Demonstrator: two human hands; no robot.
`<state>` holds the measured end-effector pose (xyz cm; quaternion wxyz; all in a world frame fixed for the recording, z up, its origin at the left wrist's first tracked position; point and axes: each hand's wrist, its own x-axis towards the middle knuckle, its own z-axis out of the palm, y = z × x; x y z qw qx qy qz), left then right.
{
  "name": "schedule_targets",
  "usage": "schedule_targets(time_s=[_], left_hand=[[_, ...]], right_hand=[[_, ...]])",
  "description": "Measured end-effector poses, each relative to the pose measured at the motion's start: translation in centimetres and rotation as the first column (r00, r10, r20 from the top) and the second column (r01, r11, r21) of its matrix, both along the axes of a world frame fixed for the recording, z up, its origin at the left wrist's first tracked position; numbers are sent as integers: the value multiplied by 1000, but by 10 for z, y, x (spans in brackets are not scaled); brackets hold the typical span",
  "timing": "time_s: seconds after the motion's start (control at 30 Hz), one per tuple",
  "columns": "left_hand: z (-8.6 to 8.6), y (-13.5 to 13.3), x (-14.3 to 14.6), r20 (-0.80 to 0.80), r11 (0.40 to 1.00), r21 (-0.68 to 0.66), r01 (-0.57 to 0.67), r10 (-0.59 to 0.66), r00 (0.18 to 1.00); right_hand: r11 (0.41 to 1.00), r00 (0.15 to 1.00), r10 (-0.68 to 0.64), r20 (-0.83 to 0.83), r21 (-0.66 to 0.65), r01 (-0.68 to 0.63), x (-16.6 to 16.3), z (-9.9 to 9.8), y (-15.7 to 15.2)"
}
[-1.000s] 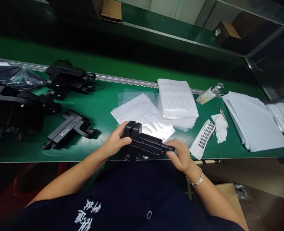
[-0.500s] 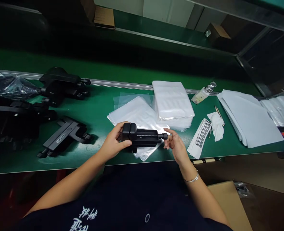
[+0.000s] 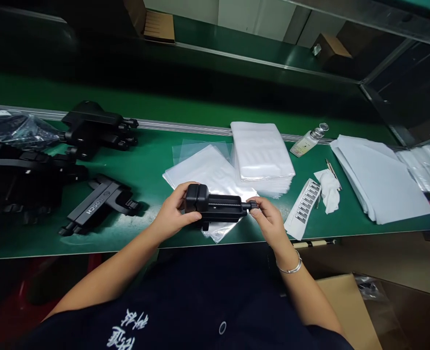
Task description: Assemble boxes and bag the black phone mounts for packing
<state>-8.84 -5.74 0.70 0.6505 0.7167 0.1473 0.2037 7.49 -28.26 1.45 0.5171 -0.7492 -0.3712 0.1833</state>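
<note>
A black plastic clamp-like device (image 3: 224, 208) with a threaded rod along its open channel lies level between my hands, above the clear plastic bags. My left hand (image 3: 171, 216) is wrapped round its blocky left end, thumb on the front. At the other end, the fingers of my right hand (image 3: 271, 224) pinch the small knob (image 3: 253, 204) on the rod. To the left, a similar dark device (image 3: 100, 204) marked BOSCH rests on the green bench. Loose clear bags (image 3: 200, 167) spread beneath the held device, beside a thick stack of bags (image 3: 261, 150).
More black devices (image 3: 94, 127) crowd the bench's left side, one partly in clear plastic. Rightward are a pump bottle (image 3: 309, 141), a label sheet (image 3: 302, 209), a crumpled tissue (image 3: 329, 192) and white sheets (image 3: 379, 180). Cardboard boxes (image 3: 331, 51) stand on the upper shelf.
My right hand's fingers, loosely spread by the knob before, have closed on it. The rod and knob reach slightly farther right. My left hand keeps its hold.
</note>
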Motion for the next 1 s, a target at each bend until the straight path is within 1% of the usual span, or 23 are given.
schedule_targets(time_s=[0.13, 0.23, 0.37, 0.47, 0.53, 0.6, 0.63, 0.67, 0.73, 0.8, 0.9, 1.0], left_hand=[[-7, -4, 9, 31, 985, -154, -78, 84, 996], [-10, -7, 16, 26, 971, -224, -83, 91, 996], [-7, -7, 22, 39, 977, -205, -53, 62, 997], [-4, -10, 26, 18, 973, -215, -82, 88, 996], [-2, -13, 28, 28, 971, -217, -99, 107, 994], [-1, -17, 29, 61, 978, -188, -96, 109, 992], [-1, -19, 29, 71, 983, -159, -94, 106, 992], [-1, -19, 29, 73, 987, -128, -98, 107, 992], [-2, -19, 28, 63, 990, -85, -111, 116, 991], [-5, -18, 27, 62, 988, -91, -125, 131, 989], [-9, -17, 26, 57, 988, -100, -119, 125, 990], [-11, -17, 25, 40, 991, -57, -119, 122, 992]], right_hand=[[997, 997, 9, -76, 73, -4, -1, -11, 3], [991, 994, -26, -103, 125, 39, -3, -21, 5], [960, 975, -152, -161, 210, 184, -7, -31, 11], [943, 951, -177, -252, 233, 238, -9, -36, 20], [920, 923, -209, -323, 254, 297, -9, -37, 27], [887, 887, -248, -389, 278, 369, -9, -35, 34], [880, 875, -255, -412, 276, 387, -8, -34, 36], [885, 869, -251, -427, 262, 384, -8, -33, 39], [916, 870, -219, -442, 214, 340, -6, -29, 43], [935, 872, -183, -453, 195, 297, -5, -28, 45], [928, 871, -165, -462, 226, 295, -2, -32, 46], [926, 881, -206, -426, 207, 317, 2, -39, 46]])
